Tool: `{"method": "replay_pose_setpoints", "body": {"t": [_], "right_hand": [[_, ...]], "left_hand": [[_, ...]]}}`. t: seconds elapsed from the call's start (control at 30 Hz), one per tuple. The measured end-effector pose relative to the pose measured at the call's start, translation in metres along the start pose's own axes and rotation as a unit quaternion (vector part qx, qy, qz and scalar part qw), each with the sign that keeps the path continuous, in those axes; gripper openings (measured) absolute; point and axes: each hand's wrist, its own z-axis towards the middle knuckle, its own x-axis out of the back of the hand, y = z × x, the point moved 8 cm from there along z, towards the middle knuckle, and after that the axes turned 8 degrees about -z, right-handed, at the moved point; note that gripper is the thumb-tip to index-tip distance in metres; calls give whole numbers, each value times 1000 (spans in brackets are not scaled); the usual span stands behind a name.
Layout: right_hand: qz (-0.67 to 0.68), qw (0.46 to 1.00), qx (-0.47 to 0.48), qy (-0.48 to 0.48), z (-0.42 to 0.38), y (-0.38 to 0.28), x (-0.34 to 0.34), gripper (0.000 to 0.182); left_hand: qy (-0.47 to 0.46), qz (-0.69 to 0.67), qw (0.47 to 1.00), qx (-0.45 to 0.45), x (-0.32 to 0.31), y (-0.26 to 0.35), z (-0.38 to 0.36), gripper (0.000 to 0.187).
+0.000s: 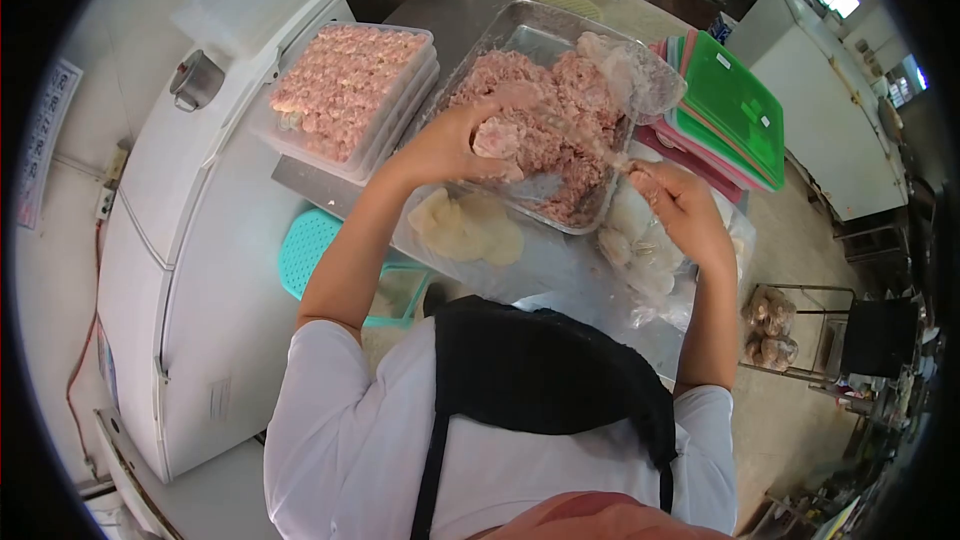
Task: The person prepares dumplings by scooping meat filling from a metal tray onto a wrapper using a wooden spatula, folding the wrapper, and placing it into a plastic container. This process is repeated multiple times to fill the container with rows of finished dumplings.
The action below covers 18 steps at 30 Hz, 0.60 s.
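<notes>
Cupped in my left hand (462, 145) is a round dumpling (497, 138) with pink filling, the fingers curled around it. My right hand (678, 205) is closed on the end of a thin, meat-smeared spatula (590, 140), which reaches left over the meat. Both hands are at the near side of a metal tray (520, 38) heaped with ground meat (580, 90). A clear plastic bag (650, 85) lies over the meat's far right side. Pale round wrappers (466, 227) lie on the table below my left hand.
Stacked clear containers (395, 125) full of pink dumplings stand at the left. Bagged wrappers (640, 240) lie by my right wrist. Green and red lids (735, 105) are piled at the right. A turquoise stool (308, 250) is below the table's left edge, beside a white freezer (225, 270) with a metal cup (198, 80).
</notes>
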Motion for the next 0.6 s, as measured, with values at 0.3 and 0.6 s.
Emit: {"method": "replay_pose_setpoints", "body": {"t": [0.3,0.6], "right_hand": [[-278,953,47,108,25,-106,-50,23],[-161,984,18,75,59,-155,-73,27]], "left_hand": [[-28,-1,995,99,54,-48,-26,34],[-70,-62,983,157,132,-44,-71,45]]}}
